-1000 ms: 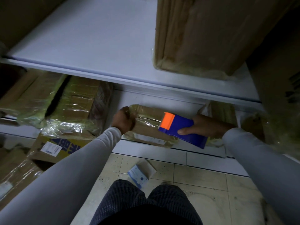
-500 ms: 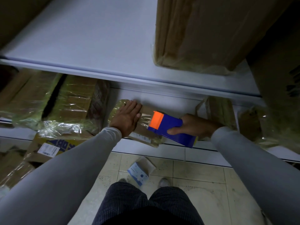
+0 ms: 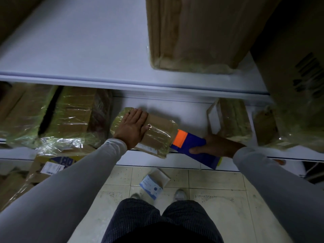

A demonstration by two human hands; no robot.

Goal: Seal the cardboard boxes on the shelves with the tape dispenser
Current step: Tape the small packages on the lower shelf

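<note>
Dim storeroom with white shelves [image 3: 122, 50] above a tiled floor [image 3: 215, 179]. On the lower shelf, the left hand [image 3: 131, 129] lies flat, fingers spread, on a small taped cardboard box [image 3: 158, 135]. Just right of it, touching the box's end, the right hand [image 3: 214, 146] wraps its grip around a blue-and-orange tape dispenser [image 3: 190, 145].
</note>
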